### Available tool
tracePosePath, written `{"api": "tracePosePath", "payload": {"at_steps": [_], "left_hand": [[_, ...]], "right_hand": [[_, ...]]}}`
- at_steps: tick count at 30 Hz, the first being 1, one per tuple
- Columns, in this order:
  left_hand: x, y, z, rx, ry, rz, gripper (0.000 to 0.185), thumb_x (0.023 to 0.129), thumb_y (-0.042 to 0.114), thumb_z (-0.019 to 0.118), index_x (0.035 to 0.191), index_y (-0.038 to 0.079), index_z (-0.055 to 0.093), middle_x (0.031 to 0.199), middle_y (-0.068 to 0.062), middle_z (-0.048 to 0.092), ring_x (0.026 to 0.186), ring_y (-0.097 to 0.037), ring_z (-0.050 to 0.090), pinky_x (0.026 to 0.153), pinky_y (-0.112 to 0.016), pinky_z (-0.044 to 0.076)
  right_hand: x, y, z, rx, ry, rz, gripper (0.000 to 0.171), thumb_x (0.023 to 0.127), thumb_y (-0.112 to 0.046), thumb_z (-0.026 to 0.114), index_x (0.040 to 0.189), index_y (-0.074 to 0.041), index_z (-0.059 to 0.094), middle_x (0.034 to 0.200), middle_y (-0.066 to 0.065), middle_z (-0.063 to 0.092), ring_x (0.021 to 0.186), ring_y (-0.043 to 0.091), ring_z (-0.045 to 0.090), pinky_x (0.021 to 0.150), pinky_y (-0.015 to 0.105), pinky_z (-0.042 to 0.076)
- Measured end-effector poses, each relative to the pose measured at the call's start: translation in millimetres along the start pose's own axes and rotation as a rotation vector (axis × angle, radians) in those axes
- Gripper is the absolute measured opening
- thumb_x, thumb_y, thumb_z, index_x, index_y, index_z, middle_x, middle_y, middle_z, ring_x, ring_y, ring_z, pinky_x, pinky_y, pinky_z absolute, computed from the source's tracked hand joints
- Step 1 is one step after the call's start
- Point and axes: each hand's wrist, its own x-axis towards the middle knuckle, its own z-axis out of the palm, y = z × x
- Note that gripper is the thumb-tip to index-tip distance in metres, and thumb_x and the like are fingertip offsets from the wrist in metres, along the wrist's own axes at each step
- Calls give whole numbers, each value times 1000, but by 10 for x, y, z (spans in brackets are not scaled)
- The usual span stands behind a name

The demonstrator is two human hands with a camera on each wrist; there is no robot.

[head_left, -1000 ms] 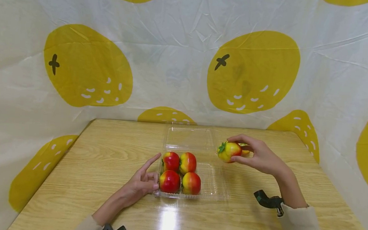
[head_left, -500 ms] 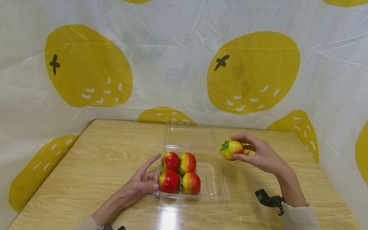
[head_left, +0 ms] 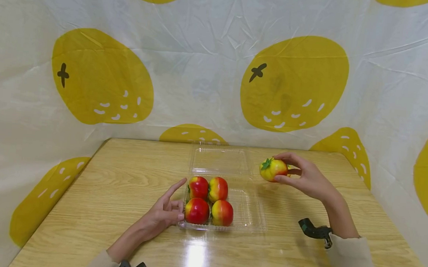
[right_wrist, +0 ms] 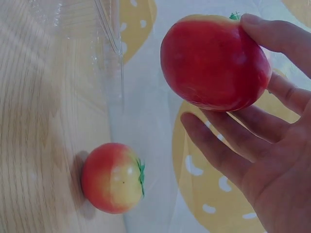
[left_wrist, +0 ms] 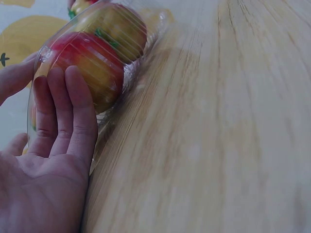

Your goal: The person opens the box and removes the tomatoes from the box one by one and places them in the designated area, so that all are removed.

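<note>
Fruit (head_left: 273, 169), red and yellow with a green leafy top, is what I see gripped between thumb and fingers of the right hand (head_left: 305, 179), raised off the table (head_left: 133, 165) to the right of the clear container (head_left: 246, 210), about level with its lid (head_left: 219, 160), which lies back on the far side. Through the right wrist camera I find another fruit (right_wrist: 112, 178) resting on the table, also right of the container. The left hand (head_left: 160, 214) I read as spread: its forefinger points along the container's left side, and the other fingers (left_wrist: 80, 97) lie nearly straight against that wall. Both hands are well apart, the container between them, four fruits (head_left: 197, 211) in its left half.
</note>
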Motion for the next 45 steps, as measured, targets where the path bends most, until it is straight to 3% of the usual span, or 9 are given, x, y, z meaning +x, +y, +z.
{"api": "tracePosePath", "payload": {"at_steps": [18,25,45], "left_hand": [[13,-9,2,-12,5,3,102,91,-4,64,167,28,4,87,3,60,79,-9,57,72,-21,52],[21,-13,-7,-10,7,-5,102,91,-5,64,167,30,5,88,3,60,80,-9,57,72,-21,51],[6,-6,-1,-9,10,-6,103,91,-5,64,167,29,3,87,3,61,80,-10,58,73,-21,51]], "right_hand": [[-44,110,-93,42,44,33,49,93,-8,76,137,-4,54,138,16,55,118,-10,52,91,8,50],[-47,189,-111,36,65,38,59,93,-8,76,143,-4,45,141,18,53,119,-10,51,89,9,51],[-84,333,-159,83,91,140,62,94,-10,75,148,0,46,145,21,50,116,-7,52,87,7,51]]}}
